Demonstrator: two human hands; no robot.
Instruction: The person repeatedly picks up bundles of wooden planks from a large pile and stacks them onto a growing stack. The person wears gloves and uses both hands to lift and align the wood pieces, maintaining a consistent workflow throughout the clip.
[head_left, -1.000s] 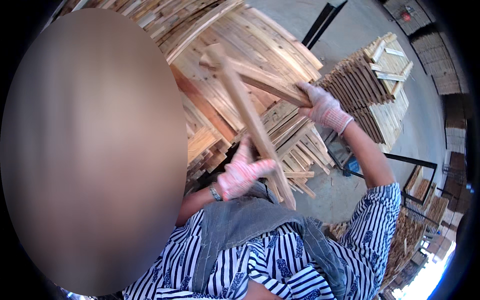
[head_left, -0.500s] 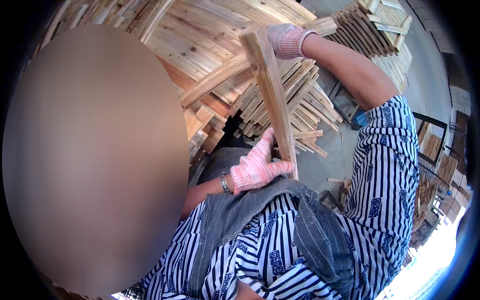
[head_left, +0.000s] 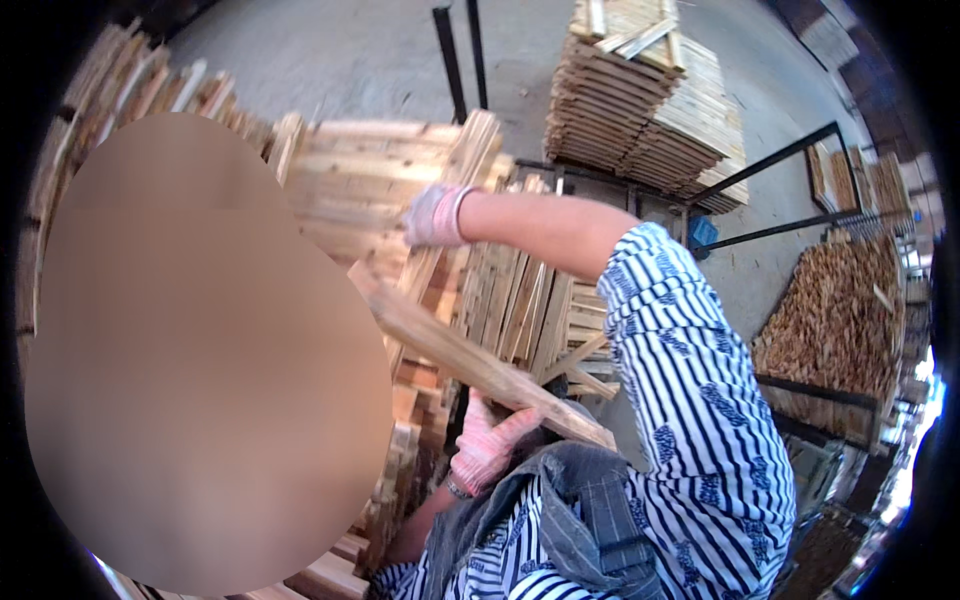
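Note:
A long wooden plank (head_left: 470,365) slants across the middle, its near end close to my apron. My left hand (head_left: 488,440), in a pink and white knit glove, grips the plank near that end, with the thumb spread along it. Beyond the plank's far end, my gloved right hand (head_left: 435,216) is over a slatted wooden panel (head_left: 350,160) and beside its cross batten (head_left: 472,145). Its fingers are smeared and partly hidden, so whether they hold the batten cannot be made out.
Loose battens (head_left: 520,300) lie right of the panel. A tall stack of slatted panels (head_left: 610,110) stands at the back, near a black metal frame (head_left: 775,165). A big wood pile (head_left: 835,320) sits at the right. A large blurred oval hides much of the left.
The view has swung round. The plank has tipped from near upright to slanting left, still in my left hand. My right hand has come away from its far end and over the panel.

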